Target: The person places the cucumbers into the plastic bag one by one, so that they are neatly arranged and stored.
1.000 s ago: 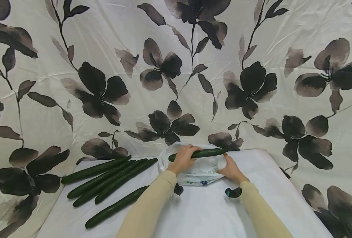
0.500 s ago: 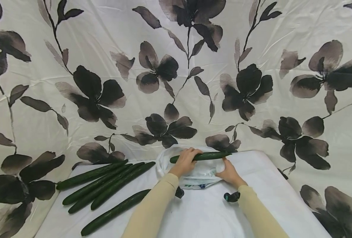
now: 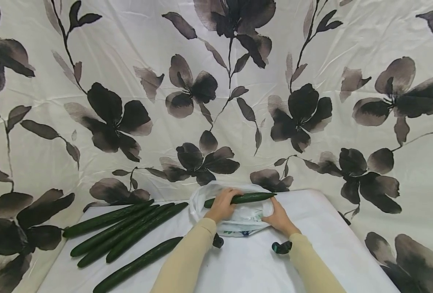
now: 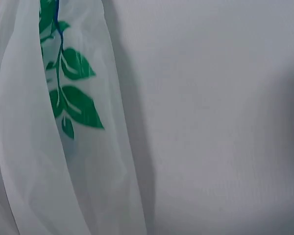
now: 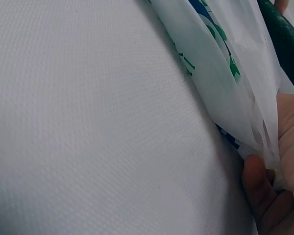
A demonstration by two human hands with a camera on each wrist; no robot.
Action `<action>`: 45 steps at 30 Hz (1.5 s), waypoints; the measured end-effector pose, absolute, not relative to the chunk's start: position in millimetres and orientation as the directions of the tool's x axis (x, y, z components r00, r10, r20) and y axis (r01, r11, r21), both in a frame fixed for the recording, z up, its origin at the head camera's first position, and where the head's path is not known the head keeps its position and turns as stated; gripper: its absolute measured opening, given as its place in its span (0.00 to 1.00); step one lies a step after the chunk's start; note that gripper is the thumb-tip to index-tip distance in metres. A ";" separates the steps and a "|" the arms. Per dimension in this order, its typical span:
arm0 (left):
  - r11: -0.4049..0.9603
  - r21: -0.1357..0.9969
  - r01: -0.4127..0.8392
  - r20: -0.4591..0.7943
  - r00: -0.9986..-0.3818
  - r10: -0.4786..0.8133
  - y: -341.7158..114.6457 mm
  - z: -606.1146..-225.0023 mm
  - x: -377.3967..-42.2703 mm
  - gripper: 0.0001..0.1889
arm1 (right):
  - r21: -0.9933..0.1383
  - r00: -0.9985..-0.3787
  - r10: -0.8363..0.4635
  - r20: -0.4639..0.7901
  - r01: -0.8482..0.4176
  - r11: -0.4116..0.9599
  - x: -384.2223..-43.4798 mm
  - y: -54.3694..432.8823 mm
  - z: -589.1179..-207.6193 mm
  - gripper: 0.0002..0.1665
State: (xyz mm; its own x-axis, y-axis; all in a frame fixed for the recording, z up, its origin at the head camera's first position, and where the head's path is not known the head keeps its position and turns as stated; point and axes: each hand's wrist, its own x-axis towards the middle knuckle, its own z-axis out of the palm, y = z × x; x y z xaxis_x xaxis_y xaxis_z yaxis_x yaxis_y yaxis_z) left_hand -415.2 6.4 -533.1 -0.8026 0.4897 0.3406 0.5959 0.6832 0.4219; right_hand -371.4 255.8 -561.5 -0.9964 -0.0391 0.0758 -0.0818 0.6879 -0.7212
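In the head view my left hand (image 3: 222, 204) grips a long dark green cucumber (image 3: 253, 198) from above, near its left end. The cucumber lies level across the mouth of a white plastic bag (image 3: 251, 228) with green and blue print. Its right tip reaches close to my right hand (image 3: 280, 217), which holds the bag's right edge. Curled fingers (image 5: 257, 178) on the gathered plastic show in the right wrist view. The left wrist view has mostly the bag's side (image 4: 29, 122) with printed leaves; the left hand's grip is out of that view.
Left of the bag, several cucumbers (image 3: 128, 232) lie side by side at a slant on the white table (image 3: 249, 264). Another cucumber (image 3: 139, 264) lies nearer, partly behind the left sleeve. A floral cloth (image 3: 245, 134) hangs right behind the table.
The cucumber in my left hand has shifted slightly left over the bag's opening. My right hand keeps its hold on the bag's edge. The head view has moved a little.
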 end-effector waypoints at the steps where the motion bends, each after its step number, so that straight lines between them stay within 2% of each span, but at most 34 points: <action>1: 0.683 0.421 0.596 0.341 -0.802 0.490 4.0 -534.4 -416.6 0.24 | -0.726 -0.996 -0.041 0.078 -0.085 0.683 -371.2 256.4 -561.3 0.59; 7: 0.709 0.419 0.568 0.324 -0.822 0.468 -12.7 -538.1 -422.4 0.25 | -0.737 -0.994 -0.072 0.077 -0.106 0.668 -371.0 257.7 -560.7 0.61; 15: 0.713 0.404 0.573 0.342 -0.818 0.463 -26.7 -538.7 -429.4 0.25 | -0.745 -0.995 -0.054 0.085 -0.100 0.659 -374.4 258.8 -560.4 0.62; 21: 0.691 0.458 0.559 0.320 -0.829 0.458 -29.7 -542.8 -433.2 0.25 | -0.745 -0.995 -0.057 0.080 -0.097 0.659 -372.4 262.0 -563.4 0.62; 28: 0.661 0.470 0.585 0.341 -0.811 0.476 -34.8 -548.3 -435.1 0.23 | -0.750 -0.987 -0.058 0.148 -0.150 0.645 -367.2 261.6 -564.9 0.60; 32: 0.687 0.483 0.543 0.287 -0.839 0.462 -37.6 -547.2 -433.7 0.21 | -0.749 -0.983 -0.056 0.176 -0.170 0.640 -365.8 259.9 -565.5 0.60; 37: 0.712 0.521 0.471 0.213 -0.879 0.426 -44.1 -539.5 -431.3 0.20 | -0.749 -0.990 -0.050 0.130 -0.131 0.650 -373.8 257.5 -568.1 0.61; 45: 0.778 0.485 0.399 0.132 -0.913 0.386 -58.4 -535.0 -429.5 0.21 | -0.750 -0.994 -0.037 0.100 -0.100 0.654 -373.4 256.8 -567.7 0.61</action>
State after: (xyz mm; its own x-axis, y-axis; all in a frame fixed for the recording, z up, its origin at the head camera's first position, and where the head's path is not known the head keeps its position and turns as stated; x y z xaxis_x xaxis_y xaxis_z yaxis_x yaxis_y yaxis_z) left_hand -429.5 -58.4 -535.0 -0.9131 0.3857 0.1325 0.3991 0.7783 0.4846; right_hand -373.4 256.8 -567.7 -0.9943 -0.0372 0.1004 -0.1002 0.6539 -0.7499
